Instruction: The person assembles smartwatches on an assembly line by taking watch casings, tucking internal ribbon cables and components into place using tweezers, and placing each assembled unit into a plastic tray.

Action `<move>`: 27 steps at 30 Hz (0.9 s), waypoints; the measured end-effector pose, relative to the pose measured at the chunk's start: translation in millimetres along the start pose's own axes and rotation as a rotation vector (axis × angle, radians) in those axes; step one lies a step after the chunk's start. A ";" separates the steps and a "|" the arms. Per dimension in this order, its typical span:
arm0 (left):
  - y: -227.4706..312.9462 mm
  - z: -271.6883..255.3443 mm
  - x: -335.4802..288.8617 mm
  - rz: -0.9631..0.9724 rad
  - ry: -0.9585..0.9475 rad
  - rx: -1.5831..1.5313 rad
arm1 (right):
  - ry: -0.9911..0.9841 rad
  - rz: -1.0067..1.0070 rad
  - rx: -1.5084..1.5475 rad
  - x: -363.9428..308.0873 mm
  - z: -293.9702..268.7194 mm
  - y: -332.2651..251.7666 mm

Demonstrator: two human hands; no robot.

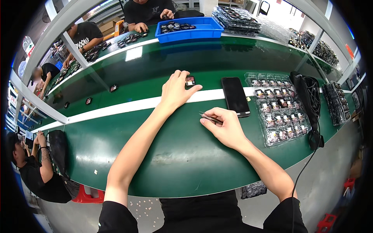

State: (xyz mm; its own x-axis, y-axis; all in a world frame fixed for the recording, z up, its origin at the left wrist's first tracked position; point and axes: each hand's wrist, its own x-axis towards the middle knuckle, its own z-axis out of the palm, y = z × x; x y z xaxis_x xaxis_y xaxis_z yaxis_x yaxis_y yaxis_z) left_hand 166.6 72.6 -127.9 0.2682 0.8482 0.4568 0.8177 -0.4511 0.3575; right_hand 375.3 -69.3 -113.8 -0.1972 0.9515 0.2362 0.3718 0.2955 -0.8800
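My left hand (176, 91) reaches over the green belt, its fingers and thumb spread apart around a small dark electronic unit (190, 81) with a pale label. The unit lies between fingertips and thumb; whether they touch it I cannot tell. My right hand (225, 126) is above the near green bench, closed on thin metal tweezers (210, 117) whose tips point left. Just beyond the right hand, a black smartphone (235, 95) lies across the white rail. Right of it, a clear plastic tray (268, 140) holds rows of small units.
Three similar units, one a dark unit (113, 88), lie along the belt at left. Across it stands a blue bin (190, 35) of parts, near stacked trays (236, 20). A black cable bundle (311, 95) borders the right tray. Co-workers sit at the far side and left.
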 end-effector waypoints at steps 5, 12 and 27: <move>3.2 3.6 9.8 -0.075 -0.014 -0.134 | 0.025 -0.013 0.089 -1.0 6.5 -0.2; 5.4 -54.9 -68.9 0.192 -0.273 -0.476 | 0.007 0.084 0.268 -10.2 6.9 -2.3; -0.5 -100.9 -140.3 0.185 -0.356 -0.374 | -0.145 0.190 0.308 -13.9 19.7 -15.4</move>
State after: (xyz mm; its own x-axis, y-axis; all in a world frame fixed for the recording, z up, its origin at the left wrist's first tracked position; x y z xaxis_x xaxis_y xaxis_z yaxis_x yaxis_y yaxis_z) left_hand 77.2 -74.2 -109.9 0.5992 0.7575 0.2592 0.5211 -0.6147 0.5921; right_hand 354.3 -88.8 -111.7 -0.2849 0.9584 0.0160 0.1288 0.0548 -0.9902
